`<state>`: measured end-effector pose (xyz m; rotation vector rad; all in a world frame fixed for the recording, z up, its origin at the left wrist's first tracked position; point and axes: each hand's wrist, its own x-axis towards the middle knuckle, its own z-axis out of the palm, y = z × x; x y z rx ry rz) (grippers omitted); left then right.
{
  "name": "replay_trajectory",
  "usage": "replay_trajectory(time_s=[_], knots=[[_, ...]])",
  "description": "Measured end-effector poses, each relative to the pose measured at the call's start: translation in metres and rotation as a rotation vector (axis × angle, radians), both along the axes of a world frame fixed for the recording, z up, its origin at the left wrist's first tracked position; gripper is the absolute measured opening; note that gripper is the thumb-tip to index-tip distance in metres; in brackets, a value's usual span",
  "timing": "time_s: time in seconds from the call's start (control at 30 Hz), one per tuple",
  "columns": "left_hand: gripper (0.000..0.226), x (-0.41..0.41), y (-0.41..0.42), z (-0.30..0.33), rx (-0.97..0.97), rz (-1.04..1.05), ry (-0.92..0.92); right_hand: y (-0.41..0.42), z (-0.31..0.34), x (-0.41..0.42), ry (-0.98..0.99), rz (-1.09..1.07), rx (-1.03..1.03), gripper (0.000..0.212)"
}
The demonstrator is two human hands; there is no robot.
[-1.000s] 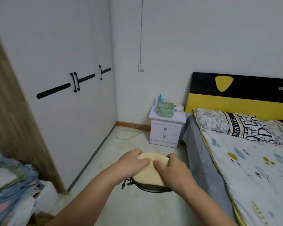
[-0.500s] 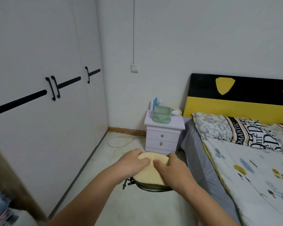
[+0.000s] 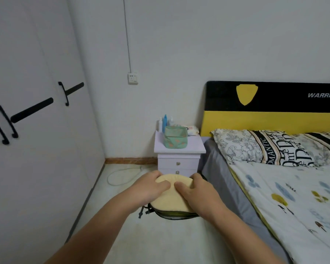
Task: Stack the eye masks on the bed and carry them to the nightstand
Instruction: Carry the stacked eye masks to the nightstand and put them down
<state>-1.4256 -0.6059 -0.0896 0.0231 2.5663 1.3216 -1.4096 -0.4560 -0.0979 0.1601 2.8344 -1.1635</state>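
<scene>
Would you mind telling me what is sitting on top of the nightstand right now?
On the nightstand stands a green fabric pouch; behind it are bottles and a wipes packet. Whatever is directly behind the pouch is hidden.

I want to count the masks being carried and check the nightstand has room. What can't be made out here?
Head view:
- Stack of eye masks: left hand and right hand cover its sides; count unclear.
- Nightstand: green pouch hides part of its top.
- Bottles: too small to identify.
</scene>
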Motion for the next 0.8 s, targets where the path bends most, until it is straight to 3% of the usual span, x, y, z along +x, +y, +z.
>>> replay_trajectory(time_s=[0.13, 0.27, 0.67, 0.8], knots=[[0.012, -0.048, 0.004, -0.011, -0.009, -0.005, -0.017, 0.004, -0.007, -0.046, -0.018, 0.010, 0.005, 0.043], [0.021, -0.101, 0.019, -0.019, -0.010, 0.011, -0.038, 0.019, -0.014, -0.100, -0.036, 0.028, 0.019, 0.045], [0.016, -0.257, 0.068, -0.023, 0.018, 0.084, -0.038, 0.069, -0.012, -0.265, -0.036, 0.083, 0.063, 0.047], [0.028, -0.304, 0.068, -0.030, 0.007, 0.089, -0.068, 0.070, -0.020, -0.311, -0.059, 0.090, 0.053, 0.047]])
